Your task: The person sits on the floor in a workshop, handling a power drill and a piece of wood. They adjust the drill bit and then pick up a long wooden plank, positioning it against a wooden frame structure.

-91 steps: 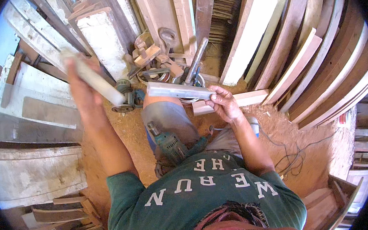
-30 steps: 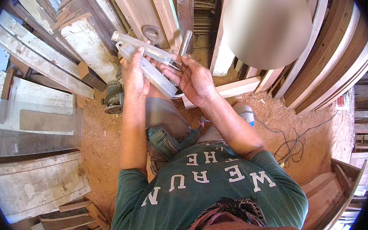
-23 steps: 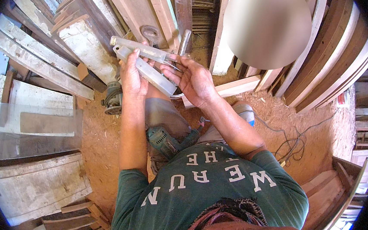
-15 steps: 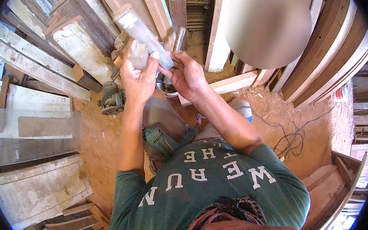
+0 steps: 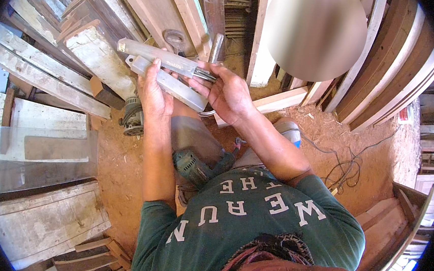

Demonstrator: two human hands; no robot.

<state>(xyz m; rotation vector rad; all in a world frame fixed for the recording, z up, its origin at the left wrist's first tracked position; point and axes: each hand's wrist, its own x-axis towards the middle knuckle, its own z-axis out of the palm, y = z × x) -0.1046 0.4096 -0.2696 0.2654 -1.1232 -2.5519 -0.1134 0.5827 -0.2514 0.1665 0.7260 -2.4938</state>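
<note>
My left hand [image 5: 155, 94] is wrapped round a long translucent plastic case half [image 5: 180, 90] with a hanging hole at its far end. Lying just above it at a slant is a second translucent plastic half [image 5: 157, 56], its near end by my right fingers. My right hand [image 5: 229, 96] pinches thin shiny metal rods [image 5: 204, 74] that stick out of that upper half; their tips are too small to tell the kind. A teal power tool [image 5: 194, 168] rests at my lap.
A router [image 5: 133, 116] stands on the dusty floor at the left. A shiny metal tube [image 5: 216, 48] stands beyond my right hand. Planks [image 5: 98, 53] lean at the back. A dark cable [image 5: 349, 163] lies coiled at the right, and a clear sheet [image 5: 35, 155] is at the left.
The plastic case, earlier held together and tilted upward, now shows as two parts apart, lying flatter. Metal rods have come into view at my right fingers.
</note>
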